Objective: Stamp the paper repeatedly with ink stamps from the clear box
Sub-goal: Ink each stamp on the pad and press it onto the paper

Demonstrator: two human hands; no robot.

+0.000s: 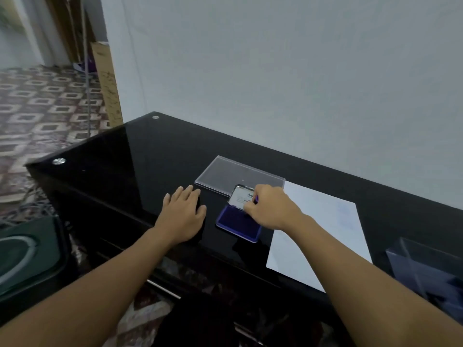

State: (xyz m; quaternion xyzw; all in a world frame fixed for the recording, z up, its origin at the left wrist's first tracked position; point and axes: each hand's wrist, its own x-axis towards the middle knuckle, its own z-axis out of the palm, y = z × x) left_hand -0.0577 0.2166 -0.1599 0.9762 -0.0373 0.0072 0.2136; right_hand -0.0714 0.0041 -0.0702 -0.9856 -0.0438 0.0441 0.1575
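Nearest the lens, two bare forearms are being stretched out over the black glass table point(150, 151). The right hand point(270, 209) is being held with its fingers bunched tightly downward, and a small dark stamp point(247, 215) is judged to be pinched in them. Only a sliver of it is being shown under the fingertips, so the hold itself cannot be fully confirmed.

Directly beneath the grip, the blue ink pad point(235, 227) is being pressed or nearly touched. Its hinged lid point(240, 196) is being kept propped open just beyond the grip. The inking step is therefore judged to be in hand.

For the next move, the stamp is to be lifted straight off the pad, carried a short way to the grip's right and pressed squarely onto the paper point(320, 236). The sheet is lying flat and white, just beside the pad, and faint bluish marks are being shown near its far right edge.

To the grip's left, the left hand point(184, 214) is being rested flat on the glass with its fingers extended. Further beyond the grip a flat clear cover point(238, 171) is lying, and well to the grip's right, nearer the lens, the clear box point(426, 266) is standing.
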